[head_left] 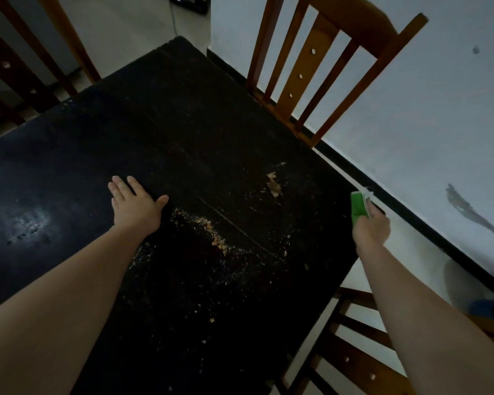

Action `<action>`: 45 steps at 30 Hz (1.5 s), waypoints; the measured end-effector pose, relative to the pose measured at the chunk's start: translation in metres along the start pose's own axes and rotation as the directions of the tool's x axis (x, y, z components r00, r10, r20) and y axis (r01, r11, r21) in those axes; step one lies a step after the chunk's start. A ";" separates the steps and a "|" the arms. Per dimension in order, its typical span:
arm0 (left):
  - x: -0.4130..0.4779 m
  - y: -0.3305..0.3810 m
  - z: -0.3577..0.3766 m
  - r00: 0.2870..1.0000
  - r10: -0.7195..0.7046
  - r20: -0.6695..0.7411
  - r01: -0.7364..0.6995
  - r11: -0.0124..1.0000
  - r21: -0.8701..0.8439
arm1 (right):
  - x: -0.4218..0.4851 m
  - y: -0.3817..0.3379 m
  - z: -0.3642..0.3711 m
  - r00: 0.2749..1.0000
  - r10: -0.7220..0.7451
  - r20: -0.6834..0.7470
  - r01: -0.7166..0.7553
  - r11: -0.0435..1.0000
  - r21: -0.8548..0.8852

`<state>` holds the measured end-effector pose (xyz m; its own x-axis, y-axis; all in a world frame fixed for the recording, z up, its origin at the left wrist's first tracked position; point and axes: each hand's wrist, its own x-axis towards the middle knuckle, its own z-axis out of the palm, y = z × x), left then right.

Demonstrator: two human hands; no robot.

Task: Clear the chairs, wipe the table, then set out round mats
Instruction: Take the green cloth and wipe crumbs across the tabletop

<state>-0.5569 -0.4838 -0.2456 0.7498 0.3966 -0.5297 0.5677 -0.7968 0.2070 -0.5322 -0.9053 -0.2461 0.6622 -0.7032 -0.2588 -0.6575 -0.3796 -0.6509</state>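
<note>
1. Nearest, at the lower right, a brown slatted wooden chair (354, 352) is seen just beside the near right edge of the black rectangular tabletop (183, 124). Part of it is hidden by the right forearm.
2. Pale orange crumbs and fine specks (211, 238) are scattered over the near middle of the tabletop, between the two forearms.
3. The left hand (134, 206) is laid palm-down on the tabletop, just left of the crumbs. Its grip is fully open, with fingers straight, and nothing is held.
4. The right hand (371, 226) is placed at the tabletop's right edge. Its grip is closed around a green cleaning pad (357, 206), with a scrap of white showing at the pad's top. Whether the pad touches the tabletop cannot be told.
5. A worn pale patch (274, 183) is seen on the tabletop beyond the crumbs, toward the right.
6. Further off, a second brown slatted chair (325, 67) stands between the tabletop's right edge and the white wall (439, 109). A third, darker slatted chair (26, 67) is seen at the far left.
7. The wall is marked by a grey smear (468, 209).
</note>
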 end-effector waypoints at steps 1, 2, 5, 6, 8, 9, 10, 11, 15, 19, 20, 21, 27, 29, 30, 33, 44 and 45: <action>0.001 0.000 0.000 1.000 -0.003 -0.001 0.003 1.000 0.004 | -0.001 0.003 0.004 1.000 -0.005 0.011 0.005 1.000 -0.029; 0.002 0.000 0.001 1.000 -0.005 -0.004 0.006 1.000 0.010 | -0.003 0.004 0.008 0.999 -0.021 0.031 0.022 0.999 -0.048; 0.003 -0.001 0.002 1.000 -0.010 -0.011 0.010 1.000 0.017 | -0.020 0.002 0.022 0.985 -0.087 0.150 0.101 0.991 -0.083; 0.003 -0.002 0.002 1.000 -0.010 -0.011 0.010 1.000 0.014 | -0.029 0.001 0.025 0.972 -0.116 0.202 0.139 0.985 -0.106; 0.002 -0.002 0.002 1.000 -0.005 -0.010 0.005 1.000 0.008 | -0.053 -0.003 0.030 0.931 -0.185 0.316 0.236 0.963 -0.133; 0.002 -0.002 0.003 1.000 -0.004 -0.008 0.004 1.000 0.006 | -0.065 -0.004 0.033 0.901 -0.218 0.375 0.286 0.949 -0.136; 0.003 -0.002 0.002 1.000 -0.004 -0.013 0.005 1.000 0.006 | -0.079 -0.005 0.034 0.874 -0.240 0.424 0.321 0.938 -0.132; 0.003 -0.002 0.001 1.000 -0.005 -0.020 0.005 1.000 0.004 | -0.091 -0.004 0.035 0.848 -0.250 0.467 0.343 0.931 -0.124; -0.002 -0.004 -0.002 1.000 0.019 -0.019 -0.020 1.000 -0.019 | -0.137 0.009 0.036 0.759 -0.298 0.579 0.412 0.908 -0.073; -0.032 -0.020 0.003 0.993 0.105 -0.050 -0.109 0.991 -0.083 | -0.179 0.026 0.036 0.665 -0.322 0.674 0.462 0.886 -0.032; -0.042 -0.024 0.008 0.989 0.117 -0.089 -0.128 0.984 -0.123 | -0.186 0.027 0.035 0.645 -0.315 0.696 0.458 0.889 -0.023; -0.055 -0.031 0.014 0.985 0.108 -0.137 -0.130 0.978 -0.164 | -0.194 0.027 0.033 0.616 -0.292 0.731 0.447 0.894 -0.019; -0.138 -0.098 0.058 0.950 -0.052 -0.308 -0.054 0.944 -0.325 | -0.198 -0.009 0.028 0.607 -0.195 0.771 0.195 0.976 0.094; -0.164 -0.125 0.069 0.911 -0.208 -0.355 0.049 0.912 -0.407 | -0.183 -0.029 0.030 0.724 -0.190 0.663 0.127 0.982 0.142; -0.175 -0.138 0.076 0.884 -0.302 -0.355 0.123 0.886 -0.448 | -0.173 -0.038 0.033 0.769 -0.206 0.605 0.156 0.978 0.135; -0.201 -0.170 0.093 0.774 -0.538 -0.334 0.306 0.780 -0.547 | -0.147 -0.053 0.046 0.847 -0.234 0.478 0.266 0.964 0.000; -0.200 -0.189 0.105 0.399 -0.915 0.064 0.517 0.167 -0.839 | -0.199 -0.012 0.088 0.576 -0.367 0.730 0.577 0.815 -0.046; -0.199 -0.189 0.104 0.385 -0.919 0.085 0.517 0.139 -0.844 | -0.208 -0.008 0.083 0.547 -0.357 0.757 0.585 0.810 -0.041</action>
<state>-0.8490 -0.4601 -0.2648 -0.2616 0.8462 -0.4642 0.7538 0.4795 0.4493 -0.6348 -0.7063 -0.2461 0.8692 0.2056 -0.4496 -0.1597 -0.7439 -0.6490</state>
